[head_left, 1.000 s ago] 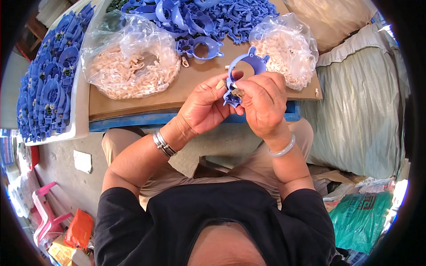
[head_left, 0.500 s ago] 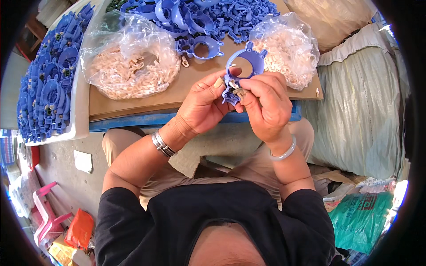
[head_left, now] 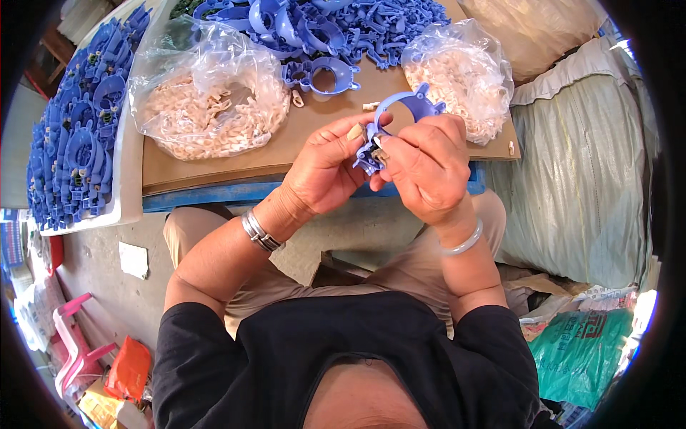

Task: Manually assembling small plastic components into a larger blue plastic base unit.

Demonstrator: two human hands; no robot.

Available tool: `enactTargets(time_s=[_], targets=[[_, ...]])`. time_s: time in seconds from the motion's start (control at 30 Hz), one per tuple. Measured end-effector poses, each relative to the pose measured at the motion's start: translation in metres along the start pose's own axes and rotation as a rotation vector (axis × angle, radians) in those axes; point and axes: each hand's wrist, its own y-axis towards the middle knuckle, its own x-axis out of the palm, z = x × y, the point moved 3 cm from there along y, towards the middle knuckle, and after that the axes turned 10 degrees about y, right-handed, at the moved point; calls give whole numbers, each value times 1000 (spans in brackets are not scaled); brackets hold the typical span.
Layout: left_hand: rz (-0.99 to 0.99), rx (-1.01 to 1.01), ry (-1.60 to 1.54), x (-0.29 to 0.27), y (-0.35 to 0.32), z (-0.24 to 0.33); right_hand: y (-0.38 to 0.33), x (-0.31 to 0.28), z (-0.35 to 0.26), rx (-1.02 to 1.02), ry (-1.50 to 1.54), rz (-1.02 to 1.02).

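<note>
Both hands meet over the near part of the brown board, holding one blue plastic ring part (head_left: 427,107) between them. Its ring points up and away, and a smaller jointed end (head_left: 366,161) hangs below. My left hand (head_left: 321,168) is closed around the left side of that smaller end, thumb and fingers pinching. With fingertips closed on the other side, my right hand (head_left: 432,171) covers part of the ring. A small white piece (head_left: 378,142) shows at the right fingertips, partly hidden. A cream-coloured patch sits by the left thumb tip; I cannot tell what it is.
Clear bags of small cream plastic pieces stand at left (head_left: 207,118) and right (head_left: 457,89). A heap of blue parts (head_left: 307,32) lies behind; another ring part (head_left: 334,89) lies nearer. Left is a white tub (head_left: 128,179) full of blue parts; right, a large woven sack (head_left: 579,164).
The blue ring part has tilted and turned to the right in my hands. My right hand has rolled with it, and a small cream piece on the board now shows behind it.
</note>
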Motion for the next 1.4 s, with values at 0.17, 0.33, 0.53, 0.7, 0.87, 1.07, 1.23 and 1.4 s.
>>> enactTargets(time_s=[0.17, 0.33, 0.53, 0.7, 0.87, 1.07, 1.23, 1.4], targets=[[57, -53, 37, -4, 2, 5, 1, -1, 5, -25, -60, -46], [123, -52, 88, -3, 2, 4, 1, 0, 5, 17, -81, -55], [200, -90, 288, -3, 0, 5, 2, -3, 6, -4, -38, -144], [260, -81, 392, 0, -2, 0, 2, -4, 11, 34, -4, -221], [266, -67, 396, 0, -2, 3, -2, -5, 13, 48, -31, -139], [116, 13, 137, 2, 1, 5, 0, -5, 10, 128, 3, -25], [128, 5, 146, 4, 0, 5, -3, 0, 8, 151, 40, -3], [137, -7, 199, 2, 1, 3, -3, 2, 8, 159, -2, -12]])
